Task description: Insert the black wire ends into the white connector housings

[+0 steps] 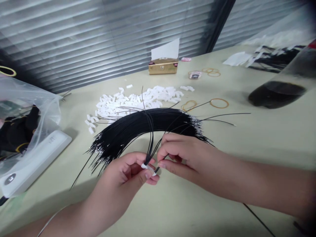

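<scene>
Over a pale work table (256,141), item one: a thick arched bundle of thin black wires (143,123), silver-tipped at both ends, lying on the surface directly ahead of both hands. Left hand (120,174) — thumb and fingertips clenched on a small white connector housing (147,167), a few wires rising from it into the bundle. Right hand (184,158) — thumb and forefinger pinched on a single black wire (158,170) at that housing's end, the other fingers curled. Beyond: a loose heap of white connector housings (128,102), rubber bands (219,103), a gold tissue box (163,66); to the left, a clear plastic bag (29,108) over a white box (37,161); to the right, a dark-filled bottle (276,93). Risks, as judged: the wire tips look fine and easily bent, so too hard a pinch could kink one; a slack grip could let the small housing drop; stray strands could snag and tangle if the bundle is tugged.
</scene>
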{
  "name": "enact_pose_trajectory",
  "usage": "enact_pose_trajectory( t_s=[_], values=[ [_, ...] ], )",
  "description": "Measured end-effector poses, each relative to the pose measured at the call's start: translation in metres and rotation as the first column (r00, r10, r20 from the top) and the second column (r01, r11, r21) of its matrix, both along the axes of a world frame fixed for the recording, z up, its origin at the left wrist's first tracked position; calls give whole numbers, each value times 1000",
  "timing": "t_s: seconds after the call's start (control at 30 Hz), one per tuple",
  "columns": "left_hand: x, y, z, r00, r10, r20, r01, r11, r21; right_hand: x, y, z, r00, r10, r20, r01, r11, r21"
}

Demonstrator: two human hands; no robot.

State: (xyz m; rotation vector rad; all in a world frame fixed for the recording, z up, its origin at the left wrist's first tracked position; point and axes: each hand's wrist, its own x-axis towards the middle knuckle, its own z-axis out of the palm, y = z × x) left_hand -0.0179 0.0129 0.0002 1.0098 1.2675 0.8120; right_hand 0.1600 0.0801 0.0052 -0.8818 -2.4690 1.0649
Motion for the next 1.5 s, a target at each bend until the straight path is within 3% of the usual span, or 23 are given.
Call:
enact_pose_trajectory(
  t_s=[0.17,0.57,0.7,0.77,0.83,0.9,0.97,1.0,1.17,1.27,1.37,1.5],
  values=[
    [2,3,1,999,-5,35,5,1000,-6,1,-1,-5,998,51,-19,-51,998,23],
    [4,0,3,996,29,87,-31,999,19,-4,-12,-17,995,-42,-85,47,998,52],
    [4,2,0,993,27,117,-24,999,-27,3,2,8,1000,27,-14,-26,995,99],
    [3,2,-2,991,5,137,-1,1000,-29,0,12,27,999,-32,-30,38,969,242],
    [2,2,-2,992,-36,121,38,999,-15,-12,24,42,997,-73,-37,82,902,425],
    [1,1,-3,993,-58,101,59,998,-5,-32,36,47,998,-1,57,-28,864,503],
    [0,1,-2,993,-54,103,55,998,-4,-55,47,42,949,172,266,-270,878,396],
    [0,0,-2,992,-52,111,53,999,-5,-66,52,37,927,213,307,-322,874,365],
    [0,0,-2,989,-50,137,53,998,-15,-89,64,17,893,260,368,-381,872,307],
    [0,1,-2,988,-45,150,49,999,-20,-85,62,20,907,245,343,-360,873,330],
    [-1,1,0,990,-37,133,40,999,-17,-77,57,35,948,162,274,-263,882,391],
    [-4,3,2,993,-40,110,44,998,-38,-57,45,62,998,70,-10,-59,907,418]
  ],
)
